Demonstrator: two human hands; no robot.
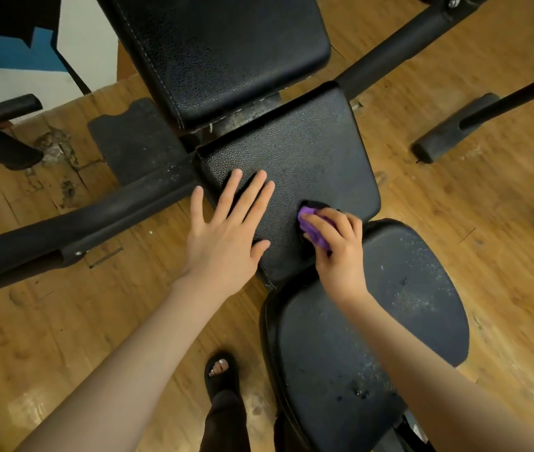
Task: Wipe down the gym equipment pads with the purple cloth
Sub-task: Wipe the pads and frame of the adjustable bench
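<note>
Left hand laid flat, fingers spread, on middle pad, bracing; right hand clutching purple cloth beside it, scrubbing near edge.

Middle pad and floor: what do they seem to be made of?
The middle pad looks like black faux leather or vinyl over padding: pebbled grain, dull sheen, stitched seam at its near corner. The floor looks like wood or wood-look laminate: plank lines and grain, chipped patches at the left.

I see grained, faintly glossy black leatherette pads, a soft purple cloth, and scuffed wood floor.
</note>
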